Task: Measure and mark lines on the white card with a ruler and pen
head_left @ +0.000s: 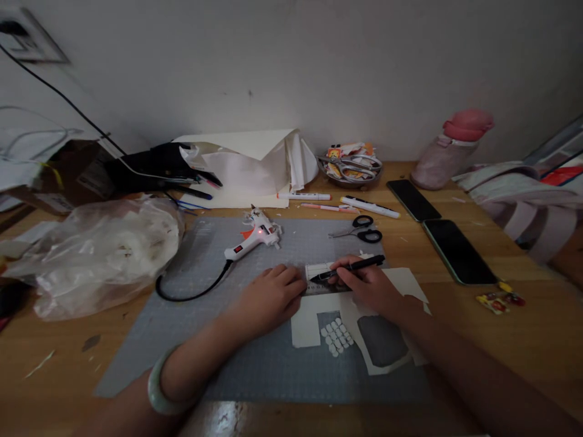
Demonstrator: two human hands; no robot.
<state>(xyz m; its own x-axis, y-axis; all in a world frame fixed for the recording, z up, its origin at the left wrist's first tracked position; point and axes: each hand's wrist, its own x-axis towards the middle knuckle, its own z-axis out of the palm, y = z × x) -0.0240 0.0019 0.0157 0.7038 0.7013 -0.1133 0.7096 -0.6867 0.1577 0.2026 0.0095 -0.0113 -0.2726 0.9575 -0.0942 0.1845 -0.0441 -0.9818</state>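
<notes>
My right hand (364, 282) grips a black pen (350, 267), its tip resting low on a small white piece of paper (317, 271) marked with dark lines. Along the lower edge of that piece runs a see-through ruler (319, 287) with printed numbers. My left hand (273, 297), fingers bent and close together, holds the ruler's left end down on the grey cutting mat (255, 370). Just below the hands lie cut white paper sheets (305, 328), one with a rounded opening, and a cluster of small white rounded pieces (337, 337).
A white glue gun (250, 240) with a lit red light and a black cord lies on the mat. Scissors (359, 230), markers (371, 207), two phones (460, 252) and a pink bottle (449, 152) are beyond my right hand. A plastic bag (109, 255) sits left.
</notes>
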